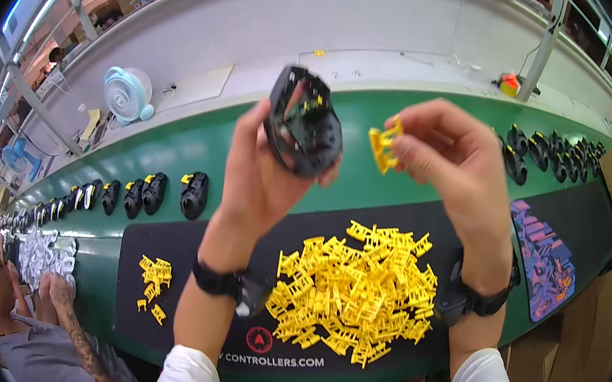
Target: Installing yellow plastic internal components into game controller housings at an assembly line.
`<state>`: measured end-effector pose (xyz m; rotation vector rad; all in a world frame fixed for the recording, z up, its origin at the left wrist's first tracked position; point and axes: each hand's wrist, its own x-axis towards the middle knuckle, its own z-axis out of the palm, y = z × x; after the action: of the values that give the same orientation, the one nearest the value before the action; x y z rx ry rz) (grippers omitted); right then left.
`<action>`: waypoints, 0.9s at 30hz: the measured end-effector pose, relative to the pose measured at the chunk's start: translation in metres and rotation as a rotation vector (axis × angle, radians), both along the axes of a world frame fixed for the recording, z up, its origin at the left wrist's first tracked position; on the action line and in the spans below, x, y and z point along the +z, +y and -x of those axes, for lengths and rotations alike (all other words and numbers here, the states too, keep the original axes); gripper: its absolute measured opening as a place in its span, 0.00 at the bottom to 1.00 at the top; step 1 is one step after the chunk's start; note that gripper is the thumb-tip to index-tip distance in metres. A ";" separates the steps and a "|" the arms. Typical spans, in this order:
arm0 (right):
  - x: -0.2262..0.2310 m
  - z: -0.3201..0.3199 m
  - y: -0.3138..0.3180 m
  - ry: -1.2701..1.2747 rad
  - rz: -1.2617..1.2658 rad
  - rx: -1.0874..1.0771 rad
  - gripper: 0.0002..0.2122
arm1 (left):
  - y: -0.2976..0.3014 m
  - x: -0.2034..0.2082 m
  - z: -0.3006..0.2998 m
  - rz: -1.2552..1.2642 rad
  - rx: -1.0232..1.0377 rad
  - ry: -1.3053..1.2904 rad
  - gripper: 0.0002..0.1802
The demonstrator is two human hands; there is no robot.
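Through the head camera I see the left hand clasping a hollow black plastic shell. To its right, the right hand pinches a small yellow plastic bracket, apart from the shell. Below both hands lies a heap of yellow plastic pieces on a black mat.

Black hollow shell, held tilted; yellow slotted clip nearby, apart.

You're in a factory assembly area: your long green table carries rows of matching black shells and a heap of small yellow parts. A co-worker is on your left, strip lights hang beyond, and cardboard boxes stand on your right.
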<state>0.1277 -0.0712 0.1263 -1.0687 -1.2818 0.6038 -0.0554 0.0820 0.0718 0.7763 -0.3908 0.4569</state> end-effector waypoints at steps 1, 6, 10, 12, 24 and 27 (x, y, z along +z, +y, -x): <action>-0.004 0.004 0.004 0.010 0.032 0.030 0.08 | -0.021 0.005 0.007 0.005 0.263 0.119 0.34; -0.009 0.025 0.012 -0.079 -0.007 -0.125 0.07 | -0.050 0.012 0.008 -0.365 0.581 0.172 0.59; -0.010 0.026 0.016 -0.246 -0.130 -0.290 0.06 | -0.052 0.008 0.006 -0.479 0.609 0.134 0.61; -0.012 0.027 0.019 -0.265 -0.210 -0.302 0.07 | -0.053 0.008 0.005 -0.477 0.606 0.139 0.61; -0.016 0.028 0.020 -0.581 -0.312 -0.395 0.07 | -0.050 0.008 0.007 -0.453 0.567 0.204 0.59; -0.014 0.025 0.020 -0.334 -0.085 -0.230 0.08 | -0.052 0.013 0.009 -0.410 0.589 0.242 0.56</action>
<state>0.1031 -0.0510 0.1121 -1.2601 -1.4306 0.1993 -0.0640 0.0305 0.0847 1.3405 -0.0156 0.8355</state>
